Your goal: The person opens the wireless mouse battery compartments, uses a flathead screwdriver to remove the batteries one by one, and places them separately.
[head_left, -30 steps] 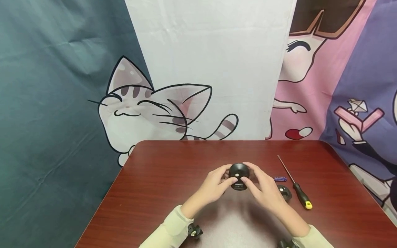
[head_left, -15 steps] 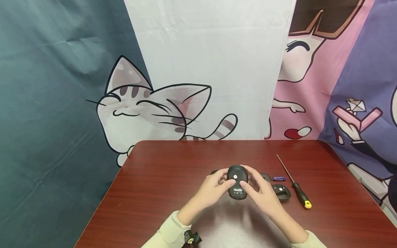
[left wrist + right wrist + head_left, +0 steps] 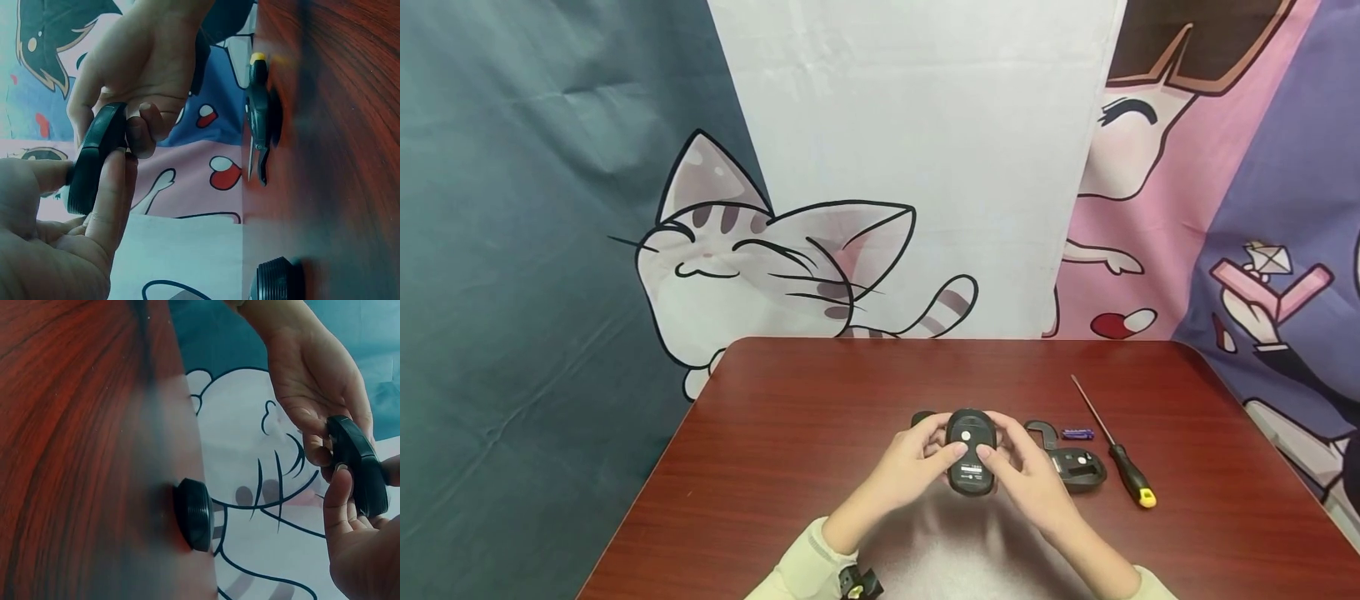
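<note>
A black computer mouse [image 3: 971, 458] is held up over the table, its underside with a white round spot and a label turned to the head camera. My left hand [image 3: 901, 471] grips its left side, thumb on the underside. From the right, my right hand [image 3: 1033, 483] grips the other edge, thumb likewise on the underside. In the left wrist view the mouse [image 3: 100, 156] shows side-on between both hands' fingers. The right wrist view also has the mouse [image 3: 359, 464] edge-on, pinched from both ends.
Right of the hands lie a second mouse [image 3: 1081, 471] with an open battery slot, a curved black cover [image 3: 1042, 432], a blue battery [image 3: 1077, 434] and a screwdriver [image 3: 1122, 462]. Behind my left hand is a black ridged object [image 3: 195, 514]. A printed cloth [image 3: 910, 150] hangs behind the table [image 3: 775, 467].
The mouse has tilted so its underside and label face the head camera more fully. Both hands have come slightly lower and nearer, uncovering the second mouse and cover at the right.
</note>
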A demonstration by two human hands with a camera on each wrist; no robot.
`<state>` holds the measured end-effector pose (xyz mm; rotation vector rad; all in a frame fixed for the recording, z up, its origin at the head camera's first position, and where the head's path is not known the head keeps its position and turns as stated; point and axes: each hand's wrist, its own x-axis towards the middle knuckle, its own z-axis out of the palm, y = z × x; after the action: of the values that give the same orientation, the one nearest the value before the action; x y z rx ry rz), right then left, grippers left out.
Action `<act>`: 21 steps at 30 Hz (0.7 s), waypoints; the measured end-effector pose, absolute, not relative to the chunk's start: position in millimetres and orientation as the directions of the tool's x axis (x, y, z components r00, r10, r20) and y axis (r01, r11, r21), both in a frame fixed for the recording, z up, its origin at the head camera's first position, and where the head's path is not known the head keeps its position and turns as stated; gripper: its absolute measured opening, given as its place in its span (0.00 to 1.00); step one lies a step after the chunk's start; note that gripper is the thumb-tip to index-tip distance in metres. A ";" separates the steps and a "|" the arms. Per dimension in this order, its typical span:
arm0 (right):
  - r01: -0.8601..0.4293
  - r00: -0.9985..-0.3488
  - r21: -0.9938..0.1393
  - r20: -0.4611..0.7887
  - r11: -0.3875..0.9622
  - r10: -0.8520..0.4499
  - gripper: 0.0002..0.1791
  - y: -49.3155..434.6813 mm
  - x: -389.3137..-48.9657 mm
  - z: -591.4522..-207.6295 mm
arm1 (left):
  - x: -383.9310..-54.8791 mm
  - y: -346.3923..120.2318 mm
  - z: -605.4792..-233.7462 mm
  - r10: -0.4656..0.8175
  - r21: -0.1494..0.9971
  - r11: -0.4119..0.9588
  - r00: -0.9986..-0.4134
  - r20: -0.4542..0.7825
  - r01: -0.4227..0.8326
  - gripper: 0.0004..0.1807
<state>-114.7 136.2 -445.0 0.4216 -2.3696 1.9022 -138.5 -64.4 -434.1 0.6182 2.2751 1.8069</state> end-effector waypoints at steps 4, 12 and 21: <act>-0.241 -0.965 -0.952 0.213 0.190 -0.153 0.22 135.3 -112.8 -444.9 | -139.3 -64.8 -434.0 0.439 0.958 0.181 -0.890 0.125 0.224 0.25; -0.212 -0.971 -0.964 0.189 0.160 -0.144 0.22 137.7 -111.5 -444.3 | -139.0 -62.4 -426.2 0.444 0.962 0.179 -0.890 0.108 0.206 0.23; -0.217 -0.971 -0.962 0.194 0.168 -0.141 0.22 139.9 -111.1 -444.3 | -141.0 -53.4 -423.2 0.386 0.963 0.220 -0.920 0.062 0.157 0.15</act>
<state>-111.1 139.9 -444.3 0.3606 -2.3548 1.9550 -141.0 -53.4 -423.2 0.5194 2.2978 1.7769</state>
